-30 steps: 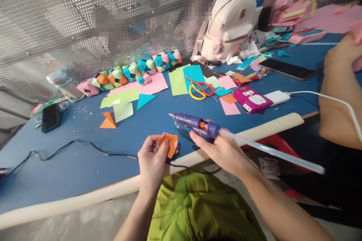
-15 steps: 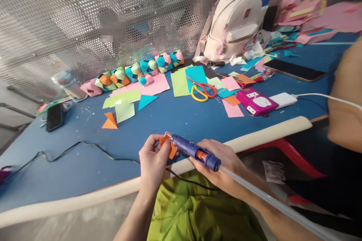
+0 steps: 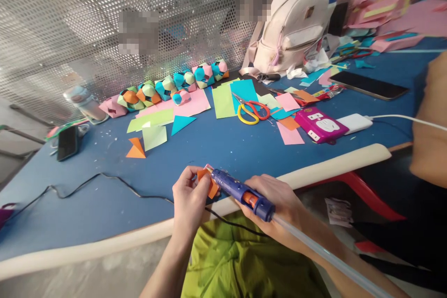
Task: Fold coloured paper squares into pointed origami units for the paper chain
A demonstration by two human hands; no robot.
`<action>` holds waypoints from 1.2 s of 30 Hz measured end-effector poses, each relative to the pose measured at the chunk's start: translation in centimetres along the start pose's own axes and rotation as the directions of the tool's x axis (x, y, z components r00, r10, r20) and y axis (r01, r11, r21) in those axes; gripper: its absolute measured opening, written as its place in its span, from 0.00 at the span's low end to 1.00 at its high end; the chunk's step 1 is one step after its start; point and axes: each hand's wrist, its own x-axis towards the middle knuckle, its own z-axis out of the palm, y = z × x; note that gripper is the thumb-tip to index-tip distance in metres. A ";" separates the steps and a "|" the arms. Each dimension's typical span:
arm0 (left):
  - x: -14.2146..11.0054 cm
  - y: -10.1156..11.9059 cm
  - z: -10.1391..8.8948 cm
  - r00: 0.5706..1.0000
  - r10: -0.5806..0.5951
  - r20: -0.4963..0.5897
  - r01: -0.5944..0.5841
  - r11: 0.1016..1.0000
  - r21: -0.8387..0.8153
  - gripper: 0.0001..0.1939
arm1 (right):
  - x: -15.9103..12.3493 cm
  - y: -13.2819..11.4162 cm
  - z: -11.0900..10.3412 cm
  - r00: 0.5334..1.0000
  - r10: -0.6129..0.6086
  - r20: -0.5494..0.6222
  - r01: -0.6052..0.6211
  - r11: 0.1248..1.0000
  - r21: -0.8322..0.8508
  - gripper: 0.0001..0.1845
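Pinched between the thumb and fingers of my left hand (image 3: 190,193) is a folded orange paper piece (image 3: 212,189), with a bit of pink at its top. My right hand (image 3: 275,195) is wrapped round a dark blue hot glue gun (image 3: 230,185), a long clear glue stick (image 3: 324,251) sticking out of its back end. The gun's nozzle points left and lies at the upper edge of the paper; whether it touches, I cannot tell. Both hands are over the table's padded front edge, above my green-clad lap.
A black cord (image 3: 132,192) crosses the blue table (image 3: 104,214). Behind lie an orange folded piece (image 3: 136,149), paper sheets (image 3: 153,137), scissors (image 3: 249,111), a row of folded paper balls (image 3: 167,87), a magenta power strip (image 3: 319,125), a phone (image 3: 368,84) and a backpack (image 3: 293,23). Someone's arm (image 3: 431,121) is at right.
The glue gun's back end has shifted slightly right and down with my right hand. My left hand still holds the orange paper almost in place. The view has turned a little.
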 end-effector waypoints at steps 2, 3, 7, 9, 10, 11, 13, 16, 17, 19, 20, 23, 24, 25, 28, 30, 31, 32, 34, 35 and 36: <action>0.0 -0.1 0.0 1.000 -0.002 -0.004 0.002 1.000 0.003 0.07 | -0.1 0.0 0.0 1.000 0.000 0.011 0.000 1.000 -0.005 0.05; 0.0 -0.1 -0.1 1.000 -0.014 0.003 0.014 1.000 -0.010 0.07 | -0.1 0.0 0.0 1.000 -0.001 0.006 0.001 1.000 -0.014 0.05; 0.1 -0.3 -0.2 0.999 -0.034 0.013 0.034 0.999 -0.026 0.08 | -0.1 -0.1 0.1 1.000 0.009 -0.002 -0.009 1.000 -0.011 0.06; 0.1 -0.3 -0.2 1.000 -0.010 0.004 0.010 1.000 0.000 0.08 | -0.1 -0.1 0.1 1.000 0.013 0.017 -0.013 1.000 0.012 0.05; 0.0 -0.2 -0.2 1.000 -0.003 -0.001 0.003 1.000 0.011 0.08 | -0.1 -0.1 0.1 1.000 0.013 0.021 -0.013 1.000 0.019 0.05; 0.0 -0.2 -0.1 1.000 -0.003 -0.005 0.003 1.000 0.016 0.08 | -0.1 -0.1 0.1 1.000 0.012 0.022 -0.012 1.000 0.017 0.05; 0.0 -0.1 -0.1 1.000 -0.024 -0.012 0.024 1.000 0.013 0.09 | -0.1 -0.1 0.1 1.000 0.012 0.013 -0.012 1.000 -0.007 0.06; 0.0 -0.1 -0.1 0.999 -0.041 -0.014 0.041 0.999 0.009 0.09 | -0.1 -0.1 -0.1 1.000 0.021 0.015 -0.021 1.000 -0.018 0.07; 0.0 -0.1 -0.1 0.999 -0.032 -0.013 0.032 0.999 0.016 0.08 | -0.1 -0.1 -0.1 0.999 0.024 0.024 -0.024 1.000 -0.006 0.07; 0.0 -0.2 -0.1 1.000 -0.003 -0.014 0.003 0.999 0.033 0.08 | -0.2 -0.2 -0.1 0.999 0.026 0.030 -0.027 1.000 0.013 0.06; 0.0 -0.3 -0.2 1.000 0.006 -0.016 -0.005 0.999 0.039 0.08 | -0.2 -0.2 -0.1 0.999 0.030 0.029 -0.030 0.999 0.009 0.05; 0.0 -0.4 -0.2 0.999 0.006 -0.036 -0.004 0.999 0.053 0.08 | -0.2 -0.2 0.0 0.999 0.041 0.012 -0.041 0.999 -0.027 0.05; 0.0 -0.4 -0.2 0.999 0.004 -0.037 -0.002 0.998 0.056 0.08 | -0.2 -0.2 0.0 0.999 0.044 0.012 -0.044 0.999 -0.027 0.05; 0.0 -0.4 -0.1 0.999 0.005 -0.032 -0.003 0.998 0.056 0.08 | -0.2 -0.2 0.0 0.999 0.045 0.018 -0.045 0.999 -0.019 0.05; 0.0 -0.3 0.0 1.000 0.012 -0.015 -0.012 0.999 0.052 0.08 | -0.2 -0.1 -0.1 0.999 0.038 0.024 -0.039 0.999 0.001 0.05; 0.0 -0.2 0.1 1.000 0.004 -0.026 -0.003 0.998 0.059 0.09 | -0.2 0.0 -0.1 0.999 0.037 0.010 -0.037 0.999 -0.015 0.05; 0.0 -0.2 0.1 0.999 -0.003 -0.035 0.005 0.998 0.062 0.09 | -0.2 0.0 0.0 0.999 0.037 0.000 -0.037 0.999 -0.025 0.05; 0.0 -0.2 0.1 0.999 -0.011 -0.037 0.014 0.998 0.066 0.09 | -0.2 0.1 0.0 0.999 0.039 -0.003 -0.040 0.999 -0.029 0.05; 0.0 -0.1 0.1 0.999 -0.021 -0.028 0.023 0.997 0.067 0.09 | -0.2 0.2 0.0 0.999 0.037 -0.002 -0.037 0.999 -0.012 0.05; 0.0 -0.1 0.2 1.000 -0.022 -0.021 0.023 0.998 0.066 0.09 | -0.2 0.2 0.0 0.999 0.033 0.000 -0.033 0.999 0.001 0.05; 0.0 -0.1 0.2 1.000 -0.022 -0.016 0.023 0.998 0.062 0.08 | -0.2 0.2 0.0 1.000 0.031 0.004 -0.031 0.999 0.010 0.06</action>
